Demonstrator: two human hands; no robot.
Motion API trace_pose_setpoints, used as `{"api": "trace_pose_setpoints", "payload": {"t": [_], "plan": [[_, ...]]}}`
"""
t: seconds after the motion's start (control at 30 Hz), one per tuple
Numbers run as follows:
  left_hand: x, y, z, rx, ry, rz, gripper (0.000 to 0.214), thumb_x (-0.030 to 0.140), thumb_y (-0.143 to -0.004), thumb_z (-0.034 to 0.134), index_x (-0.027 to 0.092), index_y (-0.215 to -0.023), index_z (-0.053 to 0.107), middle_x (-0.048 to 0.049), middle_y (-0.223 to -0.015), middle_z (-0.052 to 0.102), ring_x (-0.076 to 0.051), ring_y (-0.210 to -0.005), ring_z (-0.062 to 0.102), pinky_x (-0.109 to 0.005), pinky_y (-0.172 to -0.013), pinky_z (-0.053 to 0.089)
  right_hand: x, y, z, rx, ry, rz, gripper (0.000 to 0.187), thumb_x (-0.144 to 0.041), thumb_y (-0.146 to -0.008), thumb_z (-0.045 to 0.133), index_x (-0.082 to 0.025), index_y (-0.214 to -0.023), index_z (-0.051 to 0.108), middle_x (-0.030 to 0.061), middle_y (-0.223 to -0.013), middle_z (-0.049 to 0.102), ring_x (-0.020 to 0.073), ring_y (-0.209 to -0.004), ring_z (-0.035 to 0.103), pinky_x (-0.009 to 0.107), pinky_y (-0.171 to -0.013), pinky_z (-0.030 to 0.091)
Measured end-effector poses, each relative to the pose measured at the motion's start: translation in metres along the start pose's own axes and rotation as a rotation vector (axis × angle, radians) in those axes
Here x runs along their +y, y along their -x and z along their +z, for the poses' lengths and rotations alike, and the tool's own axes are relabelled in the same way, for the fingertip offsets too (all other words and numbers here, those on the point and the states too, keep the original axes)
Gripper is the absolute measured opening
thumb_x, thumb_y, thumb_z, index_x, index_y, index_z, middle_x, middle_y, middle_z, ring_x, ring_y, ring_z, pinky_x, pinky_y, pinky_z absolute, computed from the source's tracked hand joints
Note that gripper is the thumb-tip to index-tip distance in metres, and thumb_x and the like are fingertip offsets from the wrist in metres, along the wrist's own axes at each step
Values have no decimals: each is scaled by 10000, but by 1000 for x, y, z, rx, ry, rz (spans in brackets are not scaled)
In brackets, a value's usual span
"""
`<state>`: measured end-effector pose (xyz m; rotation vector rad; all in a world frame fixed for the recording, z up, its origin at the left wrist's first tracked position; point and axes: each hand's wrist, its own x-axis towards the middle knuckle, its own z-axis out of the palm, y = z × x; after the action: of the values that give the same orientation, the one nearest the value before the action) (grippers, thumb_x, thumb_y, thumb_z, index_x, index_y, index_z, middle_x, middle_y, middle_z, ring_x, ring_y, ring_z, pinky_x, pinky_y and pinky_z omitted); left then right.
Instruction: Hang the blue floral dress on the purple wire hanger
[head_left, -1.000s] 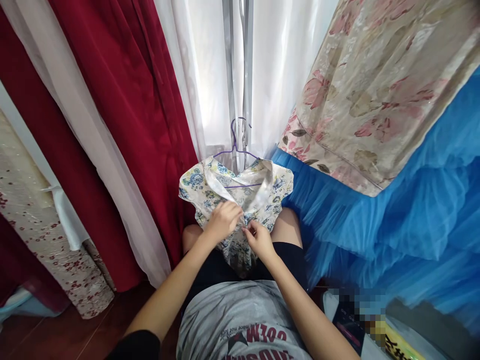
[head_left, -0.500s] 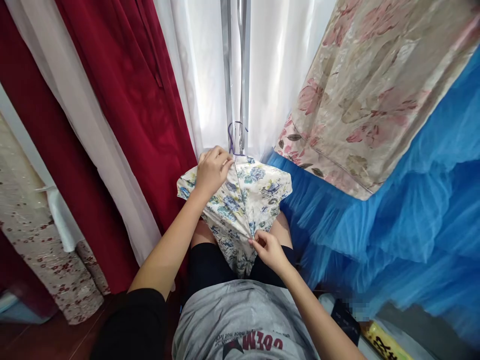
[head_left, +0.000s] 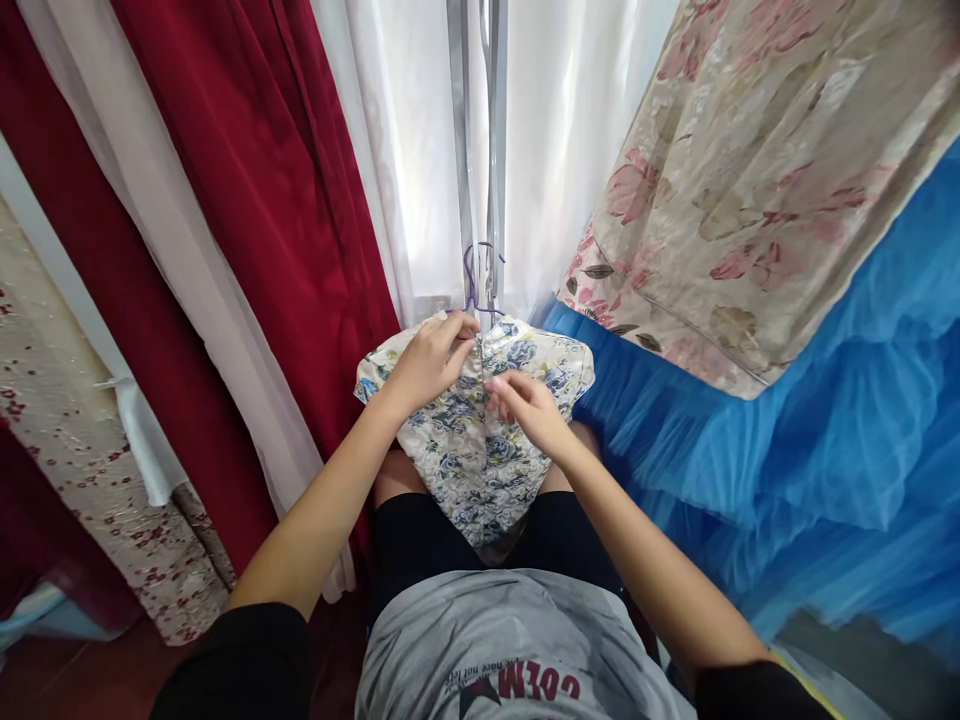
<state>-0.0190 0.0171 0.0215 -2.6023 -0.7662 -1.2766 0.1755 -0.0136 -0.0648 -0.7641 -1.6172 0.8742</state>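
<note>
A white dress (head_left: 450,462) with blue flowers hangs from a purple hanger (head_left: 471,285), its back side facing me and its lower part over my thighs. A zipper (head_left: 481,362) runs down its middle. My left hand (head_left: 439,360) is closed in a pinch on the dress by the top of the zipper, near the neckline. Just below and to the right, my right hand (head_left: 523,402) pinches at the zipper line, closed on what appears to be the zipper pull; its fingers hide the small tab.
Dark red drapes (head_left: 247,200) and white cloth hang on the left. Behind the hanger are a white curtain (head_left: 577,130) and grey metal poles (head_left: 460,130). To the right hang a pink-flowered dress (head_left: 720,220) and blue tulle (head_left: 847,440).
My right hand has moved up the zipper line from the lower part of the dress to near the neckline. My left hand has stayed near the top.
</note>
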Motion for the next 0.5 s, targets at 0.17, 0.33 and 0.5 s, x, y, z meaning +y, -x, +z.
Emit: {"api": "trace_pose_setpoints", "payload": {"t": [0.17, 0.33, 0.5], "plan": [[1, -1, 0, 20, -39, 63, 237, 105, -957, 535, 223, -1161, 514, -26, -985, 659, -185, -951, 660, -323, -882, 503, -21, -54, 10, -4, -95, -62, 478, -689, -886, 593, -212, -846, 602, 6, -696, 653, 128, -533, 517, 268, -511, 405], [-1, -4, 6, 148, 5, 56, 224, 78, -922, 561, 228, -1083, 521, -12, -974, 649, -165, -941, 661, -326, -899, 507, -7, -52, 16, 143, 72, -139, 367, -526, -917, 595, -210, -732, 574, 0, -604, 600, 140, -551, 530, 275, -561, 415], [-53, -3, -4, 564, 360, -177, 227, 169, -874, 649, 227, -1021, 487, 25, -816, 591, -120, -742, 631, -247, -720, 510, 11, -28, 11, 42, 236, -46, 327, -400, -900, 568, -204, -640, 546, 4, -539, 577, 134, -500, 499, 264, -518, 359]]}}
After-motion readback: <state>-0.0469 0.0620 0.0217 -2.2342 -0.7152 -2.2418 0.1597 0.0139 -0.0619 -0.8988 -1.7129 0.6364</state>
